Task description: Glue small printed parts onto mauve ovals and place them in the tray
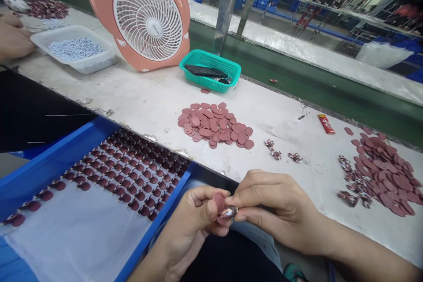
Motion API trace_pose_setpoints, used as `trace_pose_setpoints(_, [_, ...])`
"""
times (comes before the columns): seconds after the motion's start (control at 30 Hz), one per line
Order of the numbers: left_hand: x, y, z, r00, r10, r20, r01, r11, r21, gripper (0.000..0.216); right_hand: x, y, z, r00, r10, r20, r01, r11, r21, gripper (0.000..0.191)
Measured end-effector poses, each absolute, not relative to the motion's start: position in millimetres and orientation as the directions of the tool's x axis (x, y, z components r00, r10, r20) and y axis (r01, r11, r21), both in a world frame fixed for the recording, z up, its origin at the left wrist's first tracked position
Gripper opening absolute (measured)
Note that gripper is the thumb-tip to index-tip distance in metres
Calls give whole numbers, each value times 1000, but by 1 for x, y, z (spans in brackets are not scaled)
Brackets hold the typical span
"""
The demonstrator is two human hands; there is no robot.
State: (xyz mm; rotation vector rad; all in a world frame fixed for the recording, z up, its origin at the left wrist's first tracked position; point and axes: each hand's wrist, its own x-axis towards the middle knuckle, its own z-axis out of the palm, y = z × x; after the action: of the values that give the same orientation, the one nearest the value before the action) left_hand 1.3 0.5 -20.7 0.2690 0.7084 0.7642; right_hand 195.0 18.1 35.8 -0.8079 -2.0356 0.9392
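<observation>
In front of my lap, my left hand (198,218) pinches reddish-brown oval discs (218,202) between thumb and fingers. My right hand (271,207) meets it from the right, its thumb and fingertips closed on a small shiny brown-and-white piece (228,212) that sits against the discs. The fingers partly hide how the parts join. Beyond my hands lies a pile of similar oval discs (214,125). A few small brown-and-white pieces (276,154) are loose on the table near my right hand.
A blue tray (175,198) with rows of disc assemblies is at left. More discs (390,172) lie at right near a red lighter (326,124). A green basket (188,59), an orange fan (105,22) and a white tub (95,64) stand behind; another person's hand (15,37) is far left.
</observation>
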Motion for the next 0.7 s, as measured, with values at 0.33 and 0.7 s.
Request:
trace_pose_setpoints(0.33, [3,2,-22,486,712,-506,-567,698,437,30,194,20,32,-514,781,355,213,517,-829,17])
trace_pose_setpoints(0.7, [-3,7,-21,476,706,-525,-530,706,469,38,192,27,29,-528,775,347,214,517,-829,8])
